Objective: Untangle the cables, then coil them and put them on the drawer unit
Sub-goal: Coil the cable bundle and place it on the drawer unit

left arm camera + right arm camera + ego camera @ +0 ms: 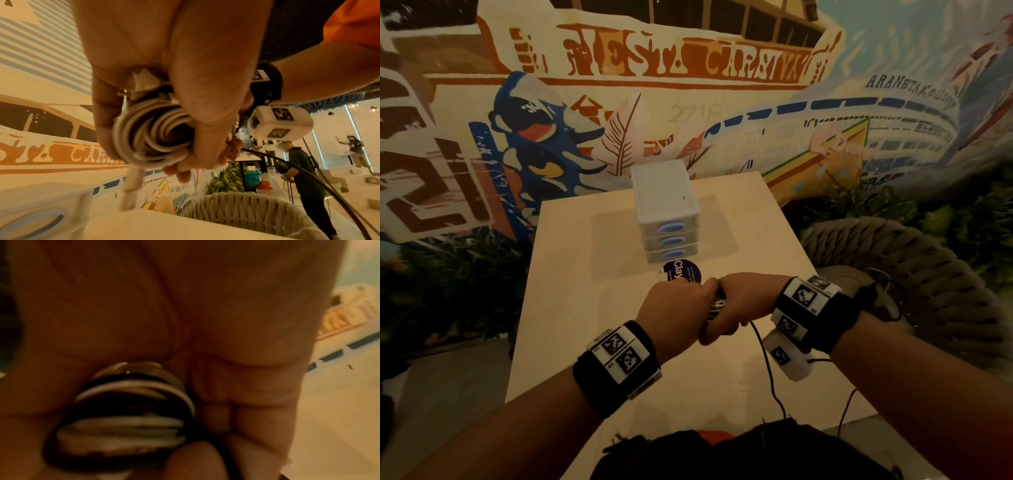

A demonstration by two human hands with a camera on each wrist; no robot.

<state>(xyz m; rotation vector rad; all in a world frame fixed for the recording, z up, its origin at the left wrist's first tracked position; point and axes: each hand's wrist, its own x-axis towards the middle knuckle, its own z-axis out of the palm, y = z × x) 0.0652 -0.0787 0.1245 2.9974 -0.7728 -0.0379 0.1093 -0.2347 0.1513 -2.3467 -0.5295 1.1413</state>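
Observation:
Both hands meet above the table's middle, a little in front of the drawer unit (666,205). My left hand (681,305) grips a tight coil of white cable (152,134), thumb on one side and fingers on the other. A white plug end (131,186) hangs down from the coil. My right hand (739,308) is curled round the same bundle, where white and black loops (127,423) lie together. A thin black cable (765,353) trails from the right hand over the table's near edge. The white drawer unit has three drawers with blue oval handles and a bare top.
A round purple disc (683,270) lies on the pale table (585,291) just before the drawers. A woven rope chair (893,260) stands close to the table's right edge. A mural wall is behind. A person (298,162) stands farther off to the right.

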